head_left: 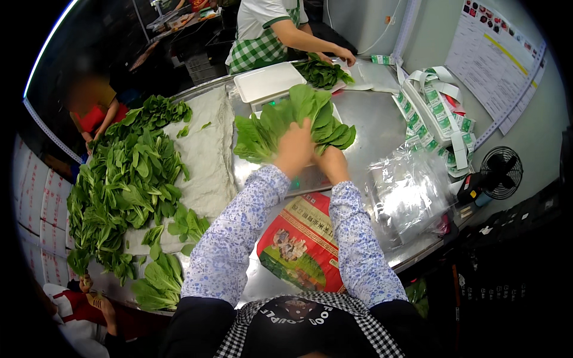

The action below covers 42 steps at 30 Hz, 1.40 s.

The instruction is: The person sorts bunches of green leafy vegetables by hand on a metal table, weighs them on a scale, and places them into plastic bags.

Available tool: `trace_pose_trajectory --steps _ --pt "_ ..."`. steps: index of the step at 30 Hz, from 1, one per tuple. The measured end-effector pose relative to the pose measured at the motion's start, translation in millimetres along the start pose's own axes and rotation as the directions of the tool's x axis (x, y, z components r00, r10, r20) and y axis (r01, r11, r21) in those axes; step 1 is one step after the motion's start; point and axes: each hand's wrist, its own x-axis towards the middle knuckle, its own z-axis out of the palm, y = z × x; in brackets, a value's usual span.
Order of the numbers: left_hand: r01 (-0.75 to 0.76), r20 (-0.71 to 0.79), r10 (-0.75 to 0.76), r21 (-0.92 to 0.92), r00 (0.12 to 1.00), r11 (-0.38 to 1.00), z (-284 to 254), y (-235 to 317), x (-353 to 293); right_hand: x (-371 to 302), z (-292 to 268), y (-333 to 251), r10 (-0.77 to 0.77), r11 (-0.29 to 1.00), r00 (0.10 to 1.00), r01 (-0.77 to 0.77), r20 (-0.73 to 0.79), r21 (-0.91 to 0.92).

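A bunch of leafy greens (310, 104) with broad leaves lies fanned out over a scale at mid-table. My left hand (295, 148) is closed on the leaves, its fingers partly buried among them. Close beside it, my right hand (332, 163) has its fingers curled at the near right edge of the same bunch; the stems are hidden by my hands. Green digits glow on the scale's display (296, 184), just below my wrists. Between my forearms a red printed sack (304, 244) lies flat on the metal table (370, 113).
Loose greens (128, 191) are heaped at left beside a pale cloth (206, 149). Clear plastic bags (412, 191), a label roll (439, 107) and a small black fan (500, 173) are at right. Across the table, a person in a checked apron (259, 51) handles greens (322, 71) near a white scale (270, 82).
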Motion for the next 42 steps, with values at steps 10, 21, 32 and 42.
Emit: trace_pose_trajectory --steps 10,21,32,42 --pt "0.142 0.011 -0.147 -0.337 0.989 0.931 8 -28 18 1 1 35 0.155 0.97 0.978 -0.124 -0.137 0.21" --pt "0.308 0.133 -0.296 -0.652 0.946 0.693 11 -55 31 22 21 -32 0.151 0.978 0.982 -0.166 0.112 0.13" --pt "-0.024 -0.272 -0.012 -0.129 0.962 0.991 15 -6 -9 -1 -74 -58 0.376 0.293 0.918 0.011 -0.125 0.956" --pt "0.02 0.088 0.002 -0.247 0.996 0.969 -22 -12 -7 -110 -64 -64 0.203 0.52 0.977 -0.164 0.065 0.838"
